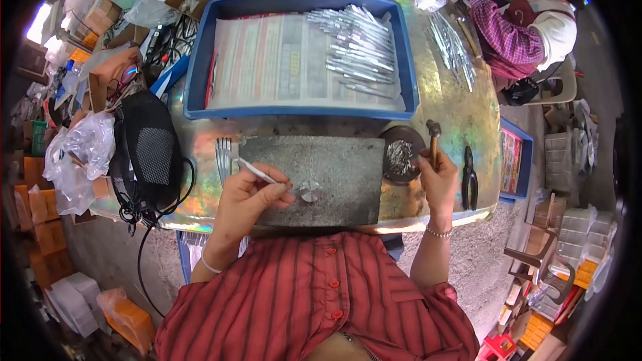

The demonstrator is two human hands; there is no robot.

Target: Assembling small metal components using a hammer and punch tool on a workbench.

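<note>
My left hand (249, 199) pinches a slim silver rod (257, 170) between thumb and fingers, above the left part of a dark grey metal slab (334, 157). A small shiny round metal piece (309, 191) sits on the slab, just right of those fingers. My right hand (439, 184) is closed around the handle of a hammer (433, 139), whose head points away from me. The fingertips of that hand are by the rim of a round dark dish (395, 176) holding many tiny metal parts (400, 155). Several slim metal pieces (223, 156) lie left of the slab.
Beyond the slab stands a blue tray (301, 115) with silver rods (361, 47) piled at its right. Black-handled pliers (470, 180) lie at right. A black mesh-covered device (150, 150) with cables sits at left. Another person (528, 27) works at far right near more rods (453, 50).
</note>
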